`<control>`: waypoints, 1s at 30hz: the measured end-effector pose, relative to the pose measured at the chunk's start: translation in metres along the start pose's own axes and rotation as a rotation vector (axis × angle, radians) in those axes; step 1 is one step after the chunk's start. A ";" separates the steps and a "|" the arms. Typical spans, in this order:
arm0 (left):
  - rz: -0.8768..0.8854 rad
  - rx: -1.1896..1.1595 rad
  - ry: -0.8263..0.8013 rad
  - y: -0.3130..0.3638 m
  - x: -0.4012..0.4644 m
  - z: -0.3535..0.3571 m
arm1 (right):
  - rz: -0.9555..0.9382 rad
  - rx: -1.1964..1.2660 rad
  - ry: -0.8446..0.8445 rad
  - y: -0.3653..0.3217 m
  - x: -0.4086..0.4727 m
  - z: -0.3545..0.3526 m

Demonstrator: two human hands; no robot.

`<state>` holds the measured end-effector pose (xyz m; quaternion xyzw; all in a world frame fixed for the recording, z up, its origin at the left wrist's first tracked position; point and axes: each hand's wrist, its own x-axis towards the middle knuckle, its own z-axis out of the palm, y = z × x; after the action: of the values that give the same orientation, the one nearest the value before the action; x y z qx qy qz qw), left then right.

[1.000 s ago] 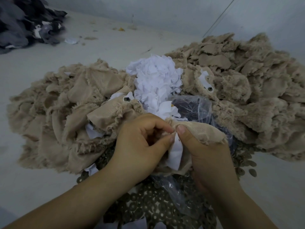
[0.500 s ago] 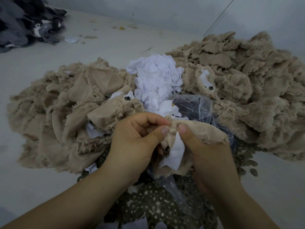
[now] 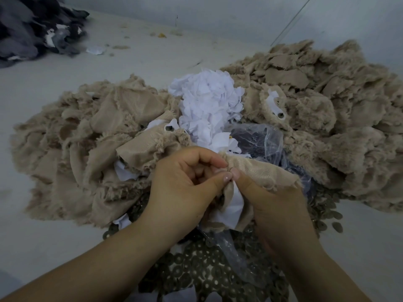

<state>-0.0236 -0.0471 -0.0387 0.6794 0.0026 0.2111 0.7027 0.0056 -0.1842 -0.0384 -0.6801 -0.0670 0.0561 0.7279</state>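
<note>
Both hands meet over the heap: the left hand (image 3: 185, 184) and right hand (image 3: 277, 205) pinch one beige cloth piece (image 3: 257, 171), thumbs touching. A white backing (image 3: 231, 205) hangs beneath, perhaps stuck on.

Looks like a small sewing or plush-toy workshop: big heaps of cut beige furry fabric (image 3: 327, 110), a mound of white scraps (image 3: 209, 99), loose metal washers (image 3: 192, 275), dark offcuts (image 3: 32, 29) on a pale surface (image 3: 152, 57).

The beige piece (image 3: 261, 171) at centre is matt woven cloth with frayed, fuzzy edges; its white backing (image 3: 234, 205) looks smooth. The plastic bag (image 3: 270, 140) is clear and glossy. Dull, metal-looking discs (image 3: 196, 271) lie lower centre.
</note>
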 end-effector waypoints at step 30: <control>-0.088 -0.178 0.053 -0.009 -0.002 0.003 | 0.136 0.212 0.033 0.006 0.003 -0.002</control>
<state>-0.0224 -0.0501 -0.0478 0.6078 0.0325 0.1972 0.7686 0.0094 -0.1856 -0.0440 -0.6030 -0.0025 0.1009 0.7914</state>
